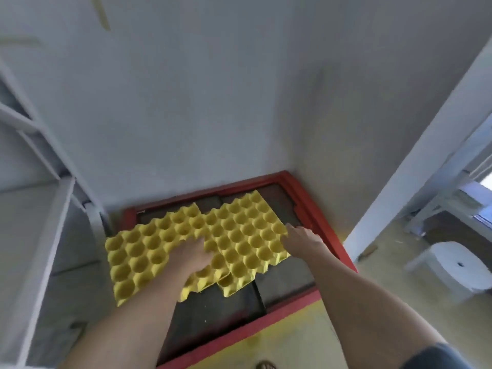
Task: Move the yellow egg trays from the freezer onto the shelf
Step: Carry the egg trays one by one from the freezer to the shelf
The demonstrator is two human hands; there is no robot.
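Two yellow egg trays lie side by side on the dark glass lid of a red-framed chest freezer [330,225]. The left tray [143,249] overhangs the freezer's left edge. The right tray [247,230] overlaps it in the middle. My left hand [191,255] rests flat on the seam where the two trays meet, fingers spread. My right hand [302,239] touches the right tray's right edge; whether its fingers grip the edge is unclear. A white metal shelf [50,198] stands to the left of the freezer.
A white wall rises behind the freezer. A white column [415,166] stands to the right, with a white plastic stool [452,267] on the floor beyond it. The freezer's front is yellow [292,339].
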